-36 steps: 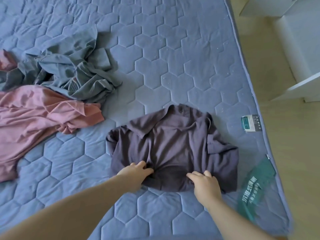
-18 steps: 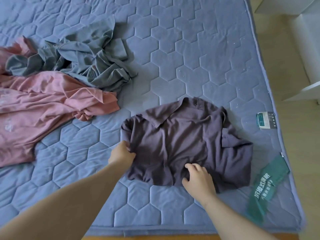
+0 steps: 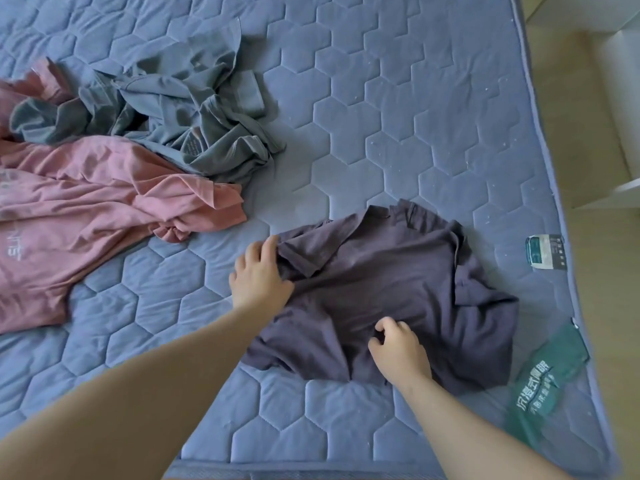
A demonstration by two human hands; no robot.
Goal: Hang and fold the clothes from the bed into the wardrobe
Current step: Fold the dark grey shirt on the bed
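Gripping purple shirt (image 3: 391, 282) (both hands)

The purple shirt (image 3: 398, 289) is soft, matt, creased cloth on a bed (image 3: 398, 116) of quilted matt fabric, beside a pale wood floor (image 3: 595, 306).

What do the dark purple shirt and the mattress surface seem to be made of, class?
Dark purple shirt: a soft, matte knit, probably cotton jersey; it drapes limply and creases in small folds under both hands. Mattress: blue quilted fabric, matte, with stitched hexagons that puff slightly, suggesting padding beneath.
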